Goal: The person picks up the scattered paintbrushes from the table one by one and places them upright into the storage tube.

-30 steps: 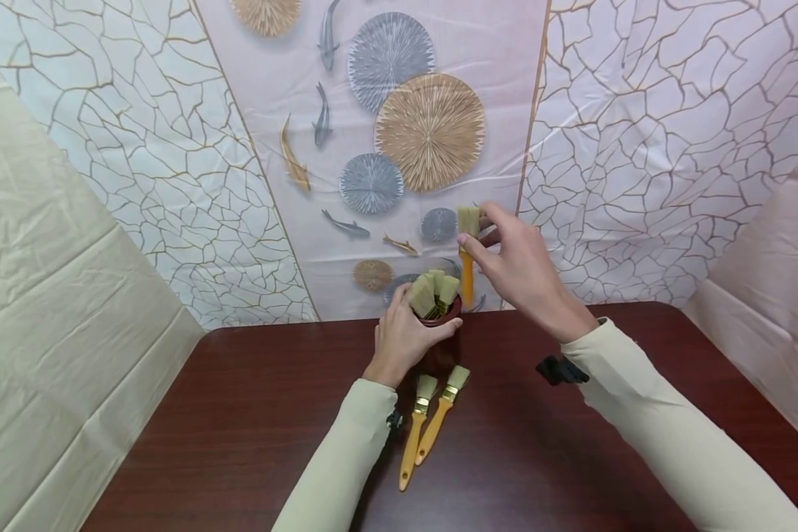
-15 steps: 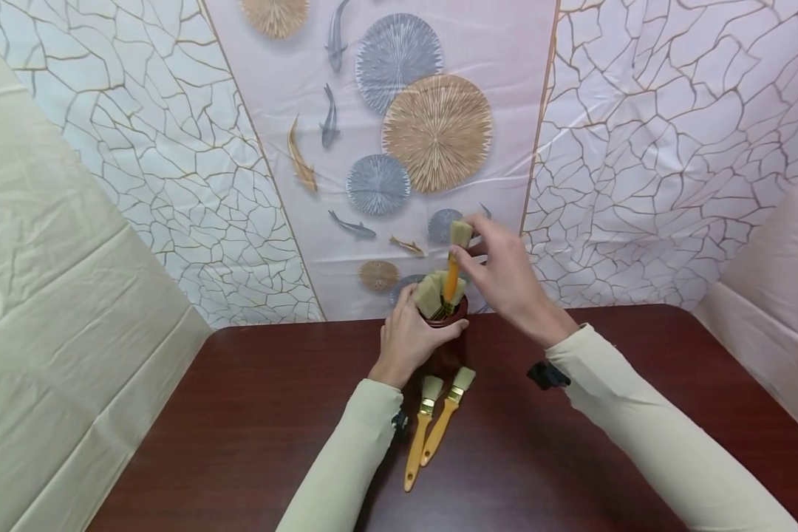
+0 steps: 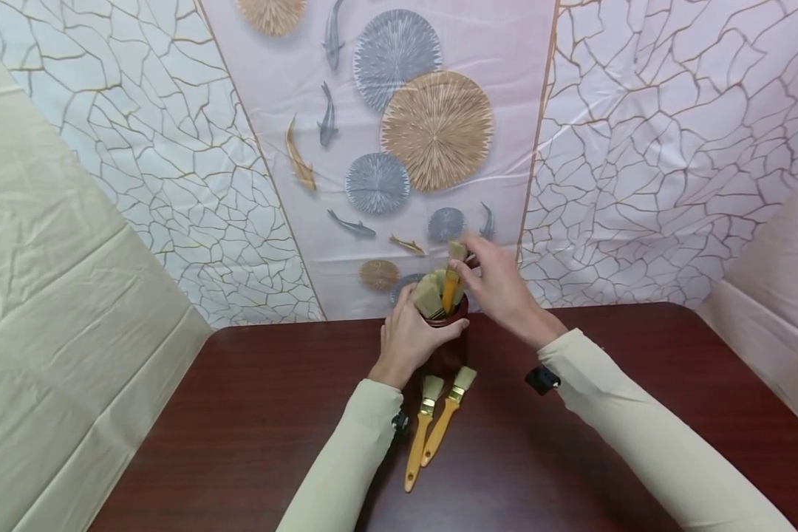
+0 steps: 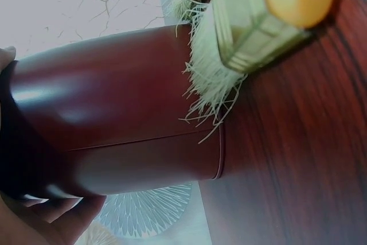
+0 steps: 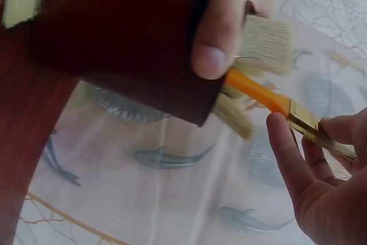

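Note:
A dark red-brown cylindrical holder [image 4: 114, 96] stands at the back of the table, with several paintbrushes [image 3: 428, 297] in it, bristles up. My left hand [image 3: 408, 336] grips the holder near its rim, thumb on the near side. In my right hand [image 3: 502, 288] a paintbrush [image 5: 264, 93] is pinched at its metal band, bristles up. Its orange handle points down, the lower end inside the holder's mouth. Two more paintbrushes, one on the left [image 3: 419, 436] and one on the right [image 3: 448, 417], lie on the table before the holder, their bristles towards it.
The dark wood table [image 3: 273, 428] has a patterned cloth [image 3: 432, 133] hanging behind it, printed with fish and round shapes. A plain cream cloth [image 3: 73, 332] hangs at the left side. A small black device [image 3: 543, 379] sits at the right wrist.
My right hand has moved left and down with the paintbrush, bringing its handle from beside the holder into the mouth. My left hand keeps its grip on the holder.

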Demonstrator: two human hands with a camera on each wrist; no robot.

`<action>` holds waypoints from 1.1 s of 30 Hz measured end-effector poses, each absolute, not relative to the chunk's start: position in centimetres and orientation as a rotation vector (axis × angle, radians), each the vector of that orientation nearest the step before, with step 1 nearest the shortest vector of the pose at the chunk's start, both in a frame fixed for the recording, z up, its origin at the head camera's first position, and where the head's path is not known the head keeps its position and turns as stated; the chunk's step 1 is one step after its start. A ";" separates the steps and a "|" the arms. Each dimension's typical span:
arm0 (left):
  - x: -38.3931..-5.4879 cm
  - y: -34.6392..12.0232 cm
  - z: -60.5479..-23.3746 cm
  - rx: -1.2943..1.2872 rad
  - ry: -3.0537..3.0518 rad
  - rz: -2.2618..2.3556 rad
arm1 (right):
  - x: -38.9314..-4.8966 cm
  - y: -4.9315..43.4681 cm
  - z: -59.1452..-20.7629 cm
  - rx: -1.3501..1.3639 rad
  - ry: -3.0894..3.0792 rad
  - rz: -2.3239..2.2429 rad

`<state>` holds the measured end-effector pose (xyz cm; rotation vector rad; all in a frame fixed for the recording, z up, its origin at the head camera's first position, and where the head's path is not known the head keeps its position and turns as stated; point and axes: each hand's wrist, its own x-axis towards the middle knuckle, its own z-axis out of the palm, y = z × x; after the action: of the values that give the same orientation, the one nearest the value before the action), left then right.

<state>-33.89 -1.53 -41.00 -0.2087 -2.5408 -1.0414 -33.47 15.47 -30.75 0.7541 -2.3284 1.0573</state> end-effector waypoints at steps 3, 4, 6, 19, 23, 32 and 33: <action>-33.9 -1.5 -41.0 -0.210 -2.534 -1.044 | -33.7 15.6 -31.3 0.739 -2.380 1.005; -33.9 -1.5 -41.0 -0.212 -2.536 -1.041 | -33.8 15.6 -31.5 0.729 -2.401 0.991; -33.9 -1.5 -41.0 -0.218 -2.536 -1.042 | -34.1 15.6 -31.9 0.703 -2.431 0.968; -33.8 -1.7 -40.7 -0.231 -2.555 -1.022 | -35.3 14.8 -35.1 0.801 -2.373 0.687; -33.9 -1.8 -40.6 -0.231 -2.558 -1.009 | -35.5 15.0 -35.5 0.807 -2.355 0.681; -33.8 -1.6 -40.8 -0.220 -2.576 -1.018 | -33.5 16.6 -34.3 0.677 -2.434 0.934; -33.8 -1.6 -40.8 -0.219 -2.570 -1.020 | -33.1 16.8 -34.2 0.663 -2.442 0.956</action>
<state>-33.82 -1.64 -40.80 -0.2189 -2.5704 -1.0204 -33.08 16.78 -34.16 0.6626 -2.4423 0.9561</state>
